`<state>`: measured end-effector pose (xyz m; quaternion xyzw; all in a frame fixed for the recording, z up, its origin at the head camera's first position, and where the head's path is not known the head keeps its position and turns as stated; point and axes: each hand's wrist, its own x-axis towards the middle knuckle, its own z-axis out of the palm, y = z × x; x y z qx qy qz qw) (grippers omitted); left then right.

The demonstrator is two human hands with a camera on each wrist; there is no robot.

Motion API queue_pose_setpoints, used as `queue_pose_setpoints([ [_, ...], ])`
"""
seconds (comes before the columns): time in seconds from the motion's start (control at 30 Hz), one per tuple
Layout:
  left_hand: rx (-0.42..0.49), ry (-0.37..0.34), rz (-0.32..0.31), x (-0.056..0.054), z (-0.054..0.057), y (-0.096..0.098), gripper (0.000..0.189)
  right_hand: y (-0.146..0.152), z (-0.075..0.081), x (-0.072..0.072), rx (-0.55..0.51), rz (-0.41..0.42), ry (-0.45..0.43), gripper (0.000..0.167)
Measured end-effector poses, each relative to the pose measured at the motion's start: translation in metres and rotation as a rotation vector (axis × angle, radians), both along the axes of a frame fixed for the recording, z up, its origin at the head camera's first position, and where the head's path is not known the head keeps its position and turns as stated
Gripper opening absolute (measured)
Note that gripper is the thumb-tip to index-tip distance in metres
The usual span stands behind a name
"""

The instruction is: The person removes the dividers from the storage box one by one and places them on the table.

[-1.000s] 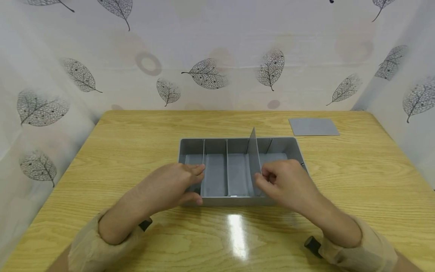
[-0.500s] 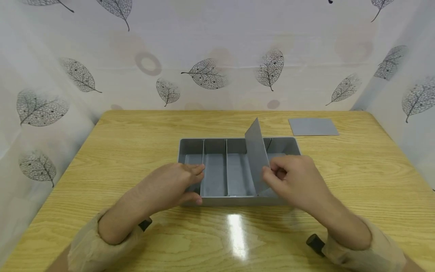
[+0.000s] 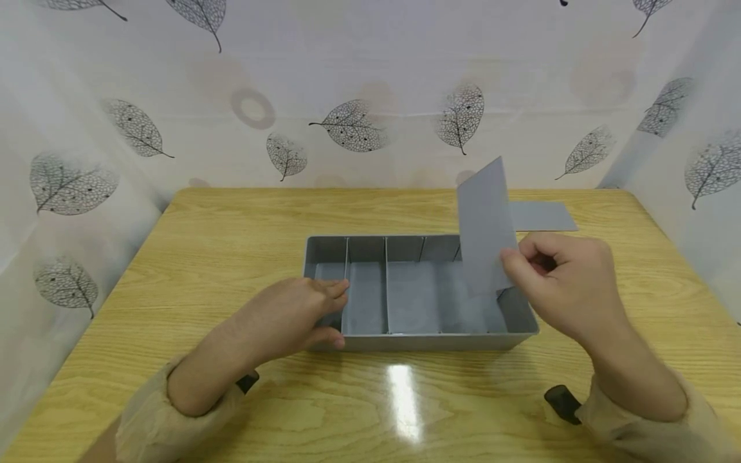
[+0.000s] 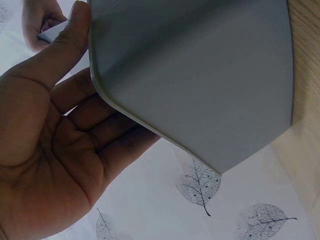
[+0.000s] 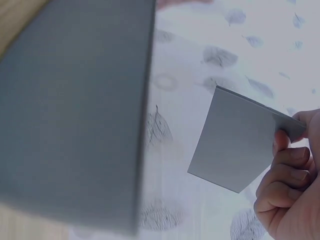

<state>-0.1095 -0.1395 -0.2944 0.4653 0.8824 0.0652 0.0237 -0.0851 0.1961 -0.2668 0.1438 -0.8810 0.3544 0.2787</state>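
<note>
A grey box with compartments stands on the wooden table. My left hand holds it at the front left corner, the thumb against the outside of the front wall and the fingers over the rim. Above the box's right part, my right hand pinches a thin grey divider panel by its near edge, between thumb and forefinger. That panel is tilted upright and clear of the box. In the right wrist view the same panel shows, the other fingers curled. Two dividers stand in the left half.
Another flat grey panel lies at the table's back right, partly hidden by the held one. The wooden table reaches to a leaf-patterned curtain at the back and sides.
My right hand has drawn the divider panel up out of the box's slot and carried it to the right. My left hand stays in place on the box.
</note>
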Motion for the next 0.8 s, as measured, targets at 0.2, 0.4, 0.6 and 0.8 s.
queue_pose_setpoints([
  [0.2,-0.004,-0.002,0.004,0.0,0.0,0.0,0.046,0.024,0.008,-0.006,-0.064,-0.097,0.015,0.03],
  [0.4,-0.001,-0.006,0.009,0.0,-0.001,0.0,0.048,0.051,0.015,-0.013,-0.042,-0.205,-0.043,0.029],
  [0.6,-0.004,0.004,0.004,0.0,-0.001,0.0,0.05,0.078,0.018,-0.021,0.063,-0.32,-0.211,0.028],
  [0.8,-0.008,0.008,0.003,0.0,-0.002,0.0,0.05,0.1,0.016,-0.032,0.182,-0.398,-0.322,0.039],
])
